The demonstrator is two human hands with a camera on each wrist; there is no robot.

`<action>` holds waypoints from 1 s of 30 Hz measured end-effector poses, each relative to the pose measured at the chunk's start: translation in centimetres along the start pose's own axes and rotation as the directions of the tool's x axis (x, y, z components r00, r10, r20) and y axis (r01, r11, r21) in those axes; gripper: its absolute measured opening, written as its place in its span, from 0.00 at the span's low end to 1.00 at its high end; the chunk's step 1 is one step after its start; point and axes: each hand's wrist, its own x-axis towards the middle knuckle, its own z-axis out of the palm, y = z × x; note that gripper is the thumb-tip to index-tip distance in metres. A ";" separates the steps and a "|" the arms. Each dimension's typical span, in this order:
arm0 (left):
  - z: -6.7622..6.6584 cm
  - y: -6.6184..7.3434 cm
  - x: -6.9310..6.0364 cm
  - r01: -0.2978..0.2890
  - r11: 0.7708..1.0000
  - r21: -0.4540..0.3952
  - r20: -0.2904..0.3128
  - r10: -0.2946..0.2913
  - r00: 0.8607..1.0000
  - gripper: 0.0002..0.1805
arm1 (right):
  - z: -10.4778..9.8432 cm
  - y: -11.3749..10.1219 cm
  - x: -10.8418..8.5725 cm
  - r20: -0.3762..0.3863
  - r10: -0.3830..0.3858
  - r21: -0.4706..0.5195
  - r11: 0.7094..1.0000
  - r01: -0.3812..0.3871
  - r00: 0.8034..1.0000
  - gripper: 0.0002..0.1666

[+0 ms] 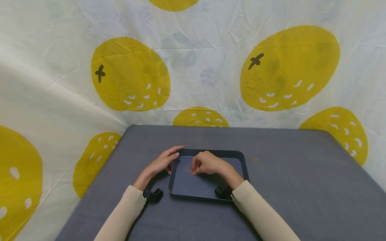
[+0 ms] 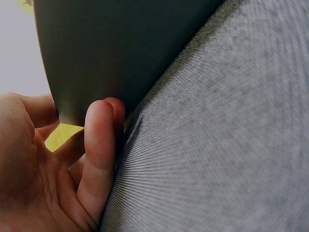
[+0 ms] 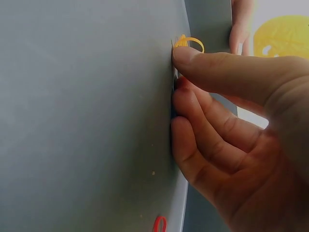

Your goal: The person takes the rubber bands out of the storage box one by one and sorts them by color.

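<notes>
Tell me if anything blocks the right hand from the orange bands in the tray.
Nothing visible does: the right hand is over the tray, its thumb right at the orange bands. The left hand is at the tray's left edge.

A pale, wrinkled hanging cloth (image 1: 205, 77) fills the background behind the tabletop (image 1: 307, 187) and runs along its left side too. It is printed with large yellow fruits: an upper-left fruit (image 1: 129, 77) and an upper-right fruit (image 1: 292, 67), each with a dark cross-shaped stem mark and short white dashes, plus others cut off by the tabletop's edge or the border of the head view. The tabletop is dark grey with rounded far corners, and its surface shows a finely ribbed fabric weave in the left wrist view.
</notes>
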 end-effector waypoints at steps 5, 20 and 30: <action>0.0 0.0 0.0 -0.004 1.000 -0.002 0.004 0.004 1.000 0.26 | 0.1 0.2 0.0 -0.003 -0.005 -0.004 1.000 0.005 1.000 0.05; 0.2 -0.1 0.0 -0.002 1.000 0.009 -0.010 0.002 1.000 0.26 | 0.0 0.3 -0.2 -0.034 -0.005 -0.009 1.000 0.005 0.999 0.07; 0.2 -0.1 0.1 0.000 1.000 -0.004 -0.009 0.000 1.000 0.26 | -1.1 -0.8 -0.6 -0.059 0.002 0.009 1.000 -0.001 0.998 0.05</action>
